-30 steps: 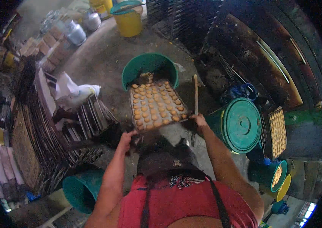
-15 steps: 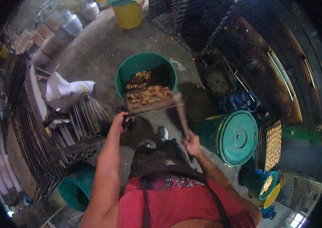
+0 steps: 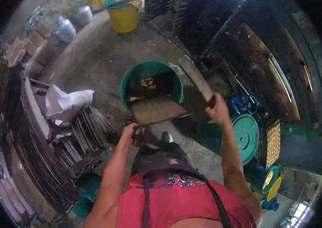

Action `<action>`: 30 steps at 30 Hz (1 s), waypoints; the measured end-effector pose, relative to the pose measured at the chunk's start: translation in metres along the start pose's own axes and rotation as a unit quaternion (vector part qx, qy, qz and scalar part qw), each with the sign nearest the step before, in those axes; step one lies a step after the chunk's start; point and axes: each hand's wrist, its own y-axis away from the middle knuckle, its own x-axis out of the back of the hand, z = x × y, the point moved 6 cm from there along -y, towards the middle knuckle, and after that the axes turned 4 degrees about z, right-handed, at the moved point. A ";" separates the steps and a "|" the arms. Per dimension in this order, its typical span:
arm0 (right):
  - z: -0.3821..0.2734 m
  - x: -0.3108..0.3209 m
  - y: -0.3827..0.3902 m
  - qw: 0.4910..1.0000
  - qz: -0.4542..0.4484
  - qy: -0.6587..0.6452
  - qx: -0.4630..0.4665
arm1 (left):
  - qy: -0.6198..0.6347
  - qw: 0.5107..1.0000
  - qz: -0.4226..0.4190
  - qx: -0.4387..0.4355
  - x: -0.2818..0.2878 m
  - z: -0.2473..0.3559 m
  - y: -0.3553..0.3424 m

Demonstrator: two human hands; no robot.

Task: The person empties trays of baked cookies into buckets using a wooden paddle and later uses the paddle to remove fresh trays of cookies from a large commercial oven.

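Observation:
My left hand is closed on the near left corner of a flat brown baking tray. The tray's surface is bare, and its far edge rests on or hangs over the near rim of a round green tub; I cannot tell which. Inside the tub lie small golden-brown baked pieces, partly in shadow. To the right of the tub, my right hand grips one end of a long flat wooden paddle-like tool. That tool points away to the far left, apart from the tray.
Stacked dark trays and a white sack stand at left. A lidded green barrel is on the right, beside a tray of pale round pieces. A yellow bucket stands at the far side.
The baked pieces have left the tray, which now shows bare. My right hand has swung the wooden tool off the tray, outward to the right and away. My left hand still holds the tray.

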 end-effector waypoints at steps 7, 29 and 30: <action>0.013 -0.120 -0.044 0.911 -0.310 0.271 0.005 | -0.007 0.997 -0.042 -0.058 -0.001 0.033 0.029; -0.145 -0.139 -0.019 0.699 -0.446 -0.556 -0.064 | 0.151 0.786 0.361 -0.478 0.108 0.020 0.406; -0.185 -0.122 -0.009 0.656 -0.431 -0.618 -0.034 | 0.141 0.775 0.448 -0.422 0.129 -0.001 0.431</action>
